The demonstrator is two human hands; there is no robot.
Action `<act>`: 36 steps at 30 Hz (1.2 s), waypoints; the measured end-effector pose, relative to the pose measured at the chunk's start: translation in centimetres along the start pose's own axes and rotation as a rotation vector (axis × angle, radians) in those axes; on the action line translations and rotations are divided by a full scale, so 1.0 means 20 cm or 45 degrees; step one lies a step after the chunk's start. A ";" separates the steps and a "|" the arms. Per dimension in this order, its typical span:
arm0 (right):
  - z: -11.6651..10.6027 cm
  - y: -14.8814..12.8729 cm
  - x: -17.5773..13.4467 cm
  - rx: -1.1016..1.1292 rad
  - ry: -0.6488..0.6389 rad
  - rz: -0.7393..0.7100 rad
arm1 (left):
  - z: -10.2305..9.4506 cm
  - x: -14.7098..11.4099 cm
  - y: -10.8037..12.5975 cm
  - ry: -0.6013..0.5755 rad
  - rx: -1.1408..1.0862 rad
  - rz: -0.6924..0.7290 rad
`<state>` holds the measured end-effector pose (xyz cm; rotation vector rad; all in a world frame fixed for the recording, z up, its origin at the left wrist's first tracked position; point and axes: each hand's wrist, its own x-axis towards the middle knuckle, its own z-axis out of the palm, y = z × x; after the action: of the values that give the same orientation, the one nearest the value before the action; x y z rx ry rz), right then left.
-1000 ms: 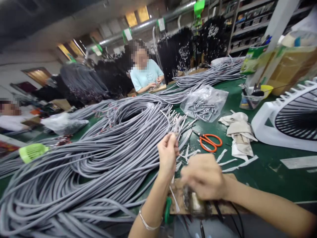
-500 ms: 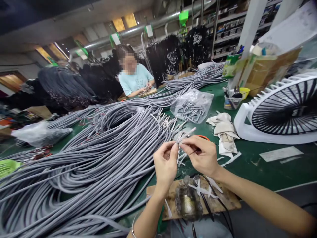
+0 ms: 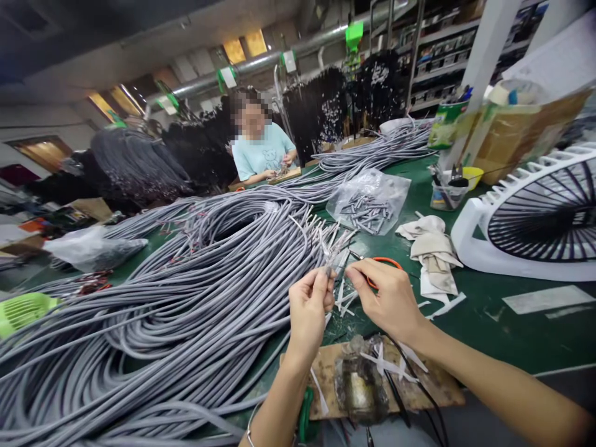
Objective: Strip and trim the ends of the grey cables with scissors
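My left hand (image 3: pixel 308 305) pinches the end of a grey cable (image 3: pixel 328 271) between thumb and fingers, in front of the bundle's stripped ends. Just to its right is my right hand (image 3: pixel 390 302), its fingers curled together with the tips a little apart from the cable end. Whatever it may hold is too small to make out. Behind the right hand lies a tool with an orange handle (image 3: pixel 390 261), mostly covered. Pale cable ends and scraps (image 3: pixel 344 292) lie around the hands. A large coil of grey cables (image 3: pixel 200 310) spreads across the left of the table.
Below my hands, a wooden board (image 3: pixel 326 372) bears a grimy metal lump (image 3: pixel 361 385), with black cords. At right stand a white fan (image 3: pixel 475 242) and a crumpled cloth (image 3: pixel 433 254). A plastic bag of short grey pieces (image 3: pixel 370 208) lies behind; a co-worker (image 3: pixel 263 152) sits across.
My hands have drawn apart: the right fingertips have moved back to the right from the cable end, which the left hand still pinches. The view has shifted slightly left.
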<state>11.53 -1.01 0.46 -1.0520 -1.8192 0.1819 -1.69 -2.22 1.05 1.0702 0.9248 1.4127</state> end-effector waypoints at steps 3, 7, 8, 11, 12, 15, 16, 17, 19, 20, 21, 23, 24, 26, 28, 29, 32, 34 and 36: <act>0.00 0.00 0.00 0.028 0.034 -0.045 | 0.01 -0.01 0.00 0.000 0.076 0.004; -0.01 -0.01 0.00 0.024 0.038 -0.057 | 0.04 -0.02 0.00 0.081 0.341 0.131; -0.01 -0.01 0.00 0.029 0.047 -0.082 | 0.04 -0.02 0.00 0.101 0.411 0.175; -0.03 -0.04 -0.02 0.074 0.077 -0.323 | 0.04 -0.01 -0.01 0.163 0.542 0.239; -0.03 -0.06 -0.04 0.103 0.058 -0.451 | 0.04 0.00 -0.01 0.187 0.556 0.230; -0.02 -0.09 -0.08 0.251 0.013 -0.692 | 0.02 0.02 -0.02 0.239 0.527 0.180; -0.01 -0.09 -0.09 0.299 0.047 -0.634 | 0.01 0.03 -0.02 0.237 0.496 0.172; 0.00 -0.09 -0.09 0.336 0.103 -0.485 | 0.01 0.03 -0.02 0.224 0.458 0.171; 0.02 -0.05 -0.06 0.412 0.213 -0.030 | 0.01 0.02 -0.01 0.183 0.381 0.166; 0.02 -0.03 -0.05 0.466 0.220 0.197 | 0.01 0.02 -0.01 0.156 0.352 0.157; 0.03 -0.01 -0.03 0.539 0.187 0.375 | 0.02 0.01 -0.01 0.132 0.329 0.146; 0.03 0.01 0.01 0.679 0.063 0.527 | 0.02 0.00 -0.01 0.104 0.294 0.126; 0.02 0.01 0.02 0.694 0.008 0.526 | 0.02 0.00 -0.02 0.097 0.271 0.117; 0.02 0.00 0.01 0.584 -0.014 0.424 | 0.02 -0.01 -0.02 0.091 0.189 0.103; 0.02 -0.02 -0.01 0.397 0.043 0.212 | 0.02 0.00 -0.01 0.100 0.053 0.086; 0.03 -0.03 -0.02 0.329 0.072 0.084 | 0.02 0.00 -0.01 0.119 -0.028 0.074; 0.05 -0.04 -0.05 0.231 0.071 -0.189 | 0.02 0.01 0.03 0.126 -0.239 -0.039; 0.06 -0.03 -0.04 0.203 0.025 -0.190 | 0.01 0.01 0.06 0.038 -0.338 -0.170; 0.04 -0.01 -0.03 0.202 -0.040 -0.089 | 0.00 0.02 0.08 -0.039 -0.403 -0.269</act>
<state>10.78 -1.28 -0.18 -0.8780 -1.8343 0.2969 -2.20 -2.07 2.52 0.7329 0.7382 1.3098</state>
